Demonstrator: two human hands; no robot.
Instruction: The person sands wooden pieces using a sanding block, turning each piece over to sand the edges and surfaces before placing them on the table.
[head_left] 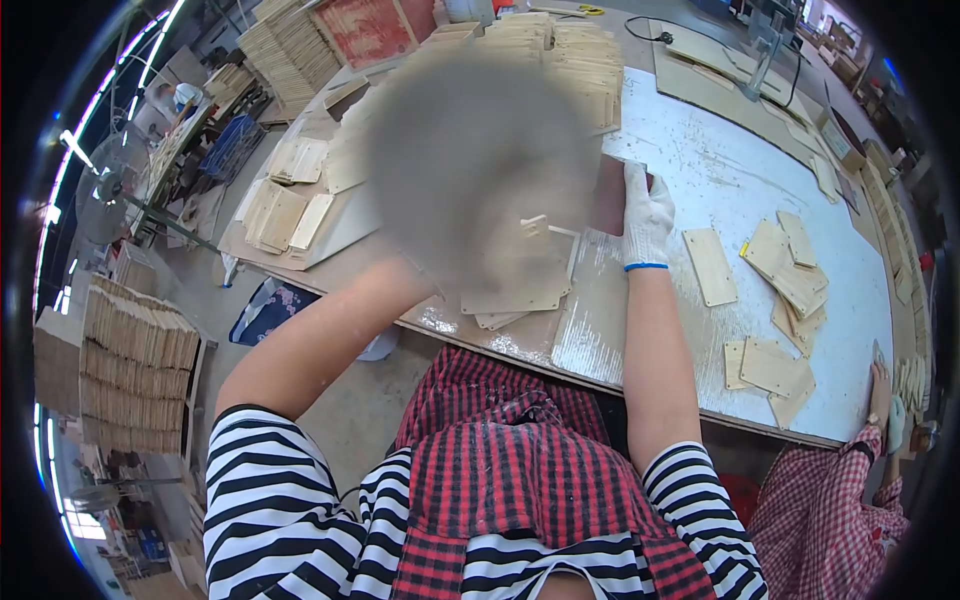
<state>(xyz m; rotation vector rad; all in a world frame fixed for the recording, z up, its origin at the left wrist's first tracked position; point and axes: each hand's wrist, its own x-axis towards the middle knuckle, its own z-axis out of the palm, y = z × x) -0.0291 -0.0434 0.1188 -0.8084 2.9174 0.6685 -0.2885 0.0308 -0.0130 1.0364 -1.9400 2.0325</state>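
A large grey blur covers the middle of the view and hides my left hand; only the forearm shows, reaching in from the lower left. Thin wooden boards [515,290] with small holes lie partly under the blur, near the table's front edge. My right hand [648,208], in a white glove with a blue cuff, is closed on a dark reddish-brown flat piece [609,196]. To the right of that hand, a single wooden board [711,267] lies flat on the white tabletop [700,130].
Loose boards [785,265] lie scattered on the right, with more [772,368] near the front edge. Board stacks [585,75] stand at the back, others [275,215] at the left. Another person's checked sleeve [825,495] is at the lower right. A bundled stack [135,365] stands at far left.
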